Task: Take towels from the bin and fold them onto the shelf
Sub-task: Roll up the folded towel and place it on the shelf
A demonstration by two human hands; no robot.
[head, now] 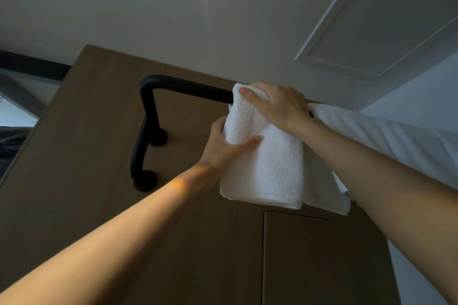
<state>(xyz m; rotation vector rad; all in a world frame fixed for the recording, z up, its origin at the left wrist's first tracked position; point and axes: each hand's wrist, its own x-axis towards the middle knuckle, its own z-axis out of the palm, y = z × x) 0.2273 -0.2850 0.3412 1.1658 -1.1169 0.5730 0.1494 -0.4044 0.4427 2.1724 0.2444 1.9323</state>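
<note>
— What did the hands hold?
— The right hand (275, 104) cupped the towel (272, 166) where it folded over the rail (188, 86). The left hand (223, 148), just below, pinched its left edge, thumb in front.
— And its lie?
— It hung long-axis down from the right hand. The left was nearer the free end, so it was likeliest to do the smoothing.

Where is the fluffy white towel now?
In the head view, right of centre, the white towel hangs over the black rail on the wooden panel, the left hand gripping its side, the right hand its top.
</note>
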